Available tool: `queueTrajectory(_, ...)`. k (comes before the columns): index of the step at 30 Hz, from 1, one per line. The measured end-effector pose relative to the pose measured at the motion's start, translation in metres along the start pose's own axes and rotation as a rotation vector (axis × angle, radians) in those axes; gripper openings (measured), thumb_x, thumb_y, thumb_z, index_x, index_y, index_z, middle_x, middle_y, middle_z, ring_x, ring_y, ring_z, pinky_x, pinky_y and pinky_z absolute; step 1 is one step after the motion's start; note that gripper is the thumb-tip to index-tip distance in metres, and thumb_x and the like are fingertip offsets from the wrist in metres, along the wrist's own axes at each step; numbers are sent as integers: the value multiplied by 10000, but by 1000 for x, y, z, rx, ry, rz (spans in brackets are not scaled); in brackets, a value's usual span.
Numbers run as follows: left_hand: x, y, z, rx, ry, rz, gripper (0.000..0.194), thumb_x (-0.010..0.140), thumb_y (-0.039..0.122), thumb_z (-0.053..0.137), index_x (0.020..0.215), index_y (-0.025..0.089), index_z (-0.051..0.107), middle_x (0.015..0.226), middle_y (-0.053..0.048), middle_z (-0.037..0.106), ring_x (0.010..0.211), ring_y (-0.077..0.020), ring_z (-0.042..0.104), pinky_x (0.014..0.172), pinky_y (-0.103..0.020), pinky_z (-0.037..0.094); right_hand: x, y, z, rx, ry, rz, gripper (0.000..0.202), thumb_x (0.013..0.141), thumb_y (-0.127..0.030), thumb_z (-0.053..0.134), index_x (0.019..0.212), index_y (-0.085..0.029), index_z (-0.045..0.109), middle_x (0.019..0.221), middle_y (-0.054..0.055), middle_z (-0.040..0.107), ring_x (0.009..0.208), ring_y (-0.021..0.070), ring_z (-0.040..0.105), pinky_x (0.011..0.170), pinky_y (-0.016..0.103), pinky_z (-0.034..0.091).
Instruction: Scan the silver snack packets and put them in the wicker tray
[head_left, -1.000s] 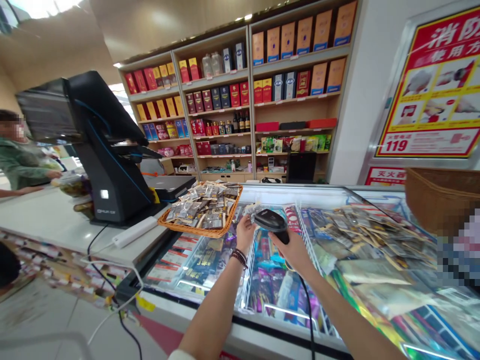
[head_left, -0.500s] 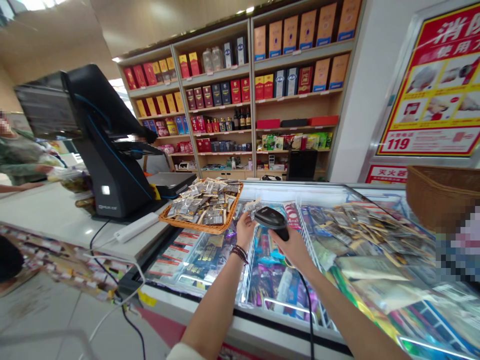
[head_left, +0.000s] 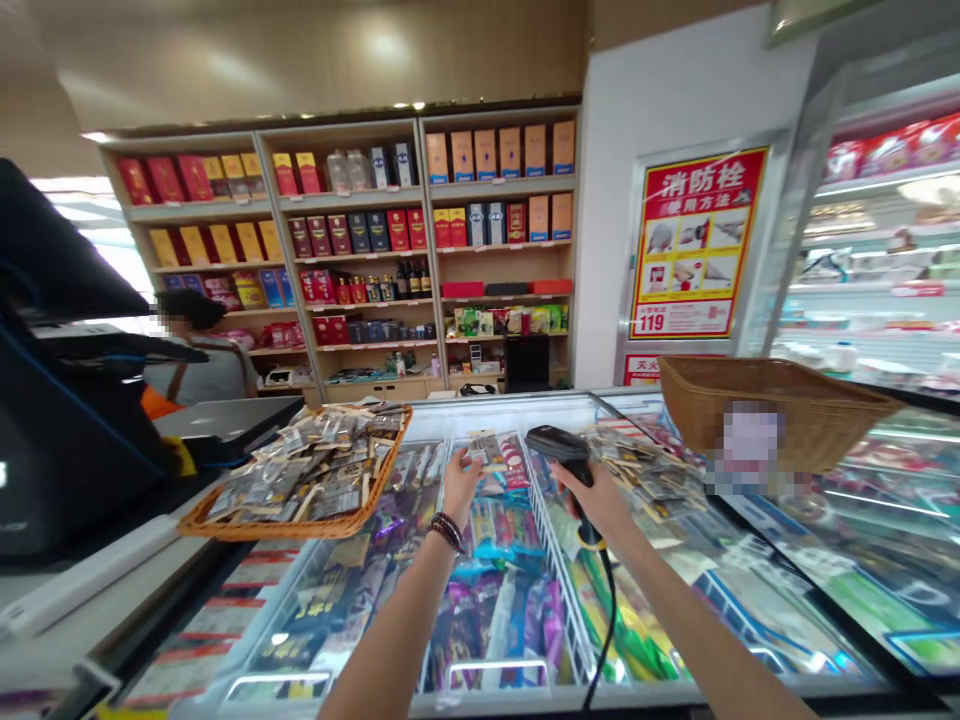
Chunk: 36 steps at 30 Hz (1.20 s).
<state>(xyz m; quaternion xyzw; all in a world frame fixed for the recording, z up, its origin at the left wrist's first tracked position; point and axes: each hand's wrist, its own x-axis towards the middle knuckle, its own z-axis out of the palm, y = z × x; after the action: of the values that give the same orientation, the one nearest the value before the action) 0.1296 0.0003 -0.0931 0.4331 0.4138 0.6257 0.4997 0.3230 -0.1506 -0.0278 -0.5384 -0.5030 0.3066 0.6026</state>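
Note:
My left hand (head_left: 459, 485), with a beaded bracelet at the wrist, pinches a small clear-and-tan snack packet (head_left: 487, 447) above the glass of the freezer. My right hand (head_left: 596, 495) is wrapped round the handle of a black barcode scanner (head_left: 556, 440). The scanner's head points left, towards the packet but apart from it, and its black cable (head_left: 609, 620) hangs down. To the left of my hands, an orange wicker tray (head_left: 385, 470) is heaped with similar packets. More of these packets (head_left: 649, 470) lie in a loose pile on the right.
Under the glass, the chest freezer (head_left: 559, 560) holds colourful wrapped goods in white wire baskets. A black checkout terminal (head_left: 56, 400) stands at left. A brown wicker basket (head_left: 757, 385) sits at right. Beyond the freezer, a person (head_left: 202, 350) is near shelves of boxed bottles.
My view has swung to the right, bringing the brown basket and refrigerated shelves into sight. The scanner has moved away from the packet in my left hand, and the gap between my hands is wider.

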Motion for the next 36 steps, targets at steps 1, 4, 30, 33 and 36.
queueTrajectory(1, -1, 2, 19, -14, -14, -33, 386, 769, 121, 801, 1138, 117, 690, 832, -45, 704, 697, -120, 695, 727, -262, 600, -1, -2, -13, 2, 36, 1, 512, 674, -708, 714, 670, -229, 535, 561, -5, 600, 337, 105, 469, 354, 259, 362)
queueTrajectory(4, -11, 5, 79, -51, -99, -85, 350, 796, 94, 764, 1139, 104, 697, 844, -59, 724, 735, -124, 700, 788, -281, 602, -8, -6, -48, -5, 117, 4, 517, 670, -702, 728, 636, -221, 539, 549, -3, 589, 349, 111, 488, 361, 259, 384)
queueTrajectory(30, -9, 103, -141, 1145, 63, 634, 370, 829, 56, 548, 1111, 207, 735, 1229, -121, 689, 1216, -285, 604, 1117, -488, 441, -6, -3, 100, 61, -314, 9, 468, 672, -650, 737, 709, -218, 561, 582, -14, 619, 331, 104, 481, 342, 250, 344)
queueTrajectory(33, 1, 133, -186, 1273, 322, 569, 407, 875, 140, 560, 1267, 162, 668, 1381, -187, 615, 1357, -337, 510, 1171, -526, 380, -4, -14, 128, 72, -350, -27, 467, 681, -647, 736, 685, -214, 562, 584, -2, 627, 331, 102, 479, 351, 254, 345)
queueTrajectory(36, 10, 150, -227, 1366, 587, 424, 502, 912, 218, 539, 1394, 77, 565, 1536, -264, 480, 1471, -395, 392, 1193, -571, 330, -6, -16, 144, 67, -379, -56, 455, 705, -639, 734, 676, -219, 560, 563, 2, 630, 338, 110, 485, 375, 262, 363)
